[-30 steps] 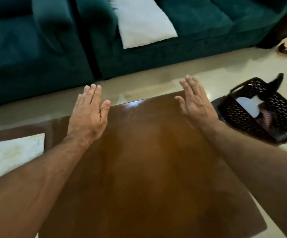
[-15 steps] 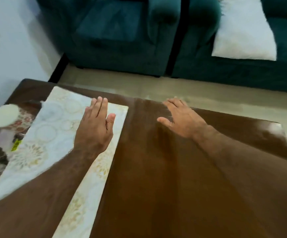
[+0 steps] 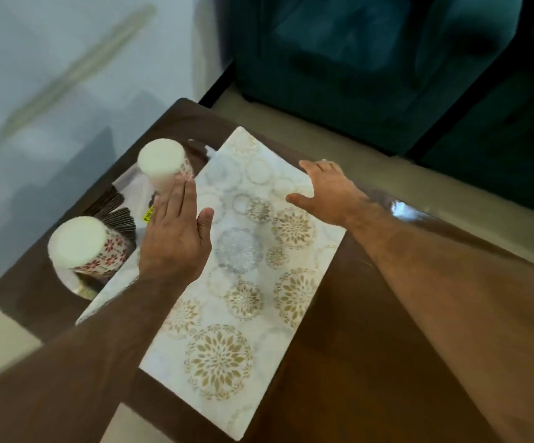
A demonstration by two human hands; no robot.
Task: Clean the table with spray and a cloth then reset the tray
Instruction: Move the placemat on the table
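Note:
A white mat with gold and grey floral circles (image 3: 246, 282) lies across the left part of the dark wooden table (image 3: 355, 362). My left hand (image 3: 176, 235) hovers flat and open over the mat's left edge. My right hand (image 3: 326, 190) reaches, fingers spread, over the mat's far right edge. Left of the mat stand two white candles with red flower wraps, one far (image 3: 163, 163) and one near (image 3: 83, 247), on a shiny tray (image 3: 80, 289) that is mostly hidden. Neither spray bottle nor cloth is in view.
Dark ridged coasters (image 3: 115, 209) lie between the candles, with a small yellow tag (image 3: 147, 214) beside them. A teal sofa (image 3: 387, 68) stands beyond the table across a strip of pale floor. A white wall (image 3: 51, 75) is at the left.
The view has swung left from the table's right end and the black basket to its left end. Both hands moved left, over the mat, and the candles and tray came into view.

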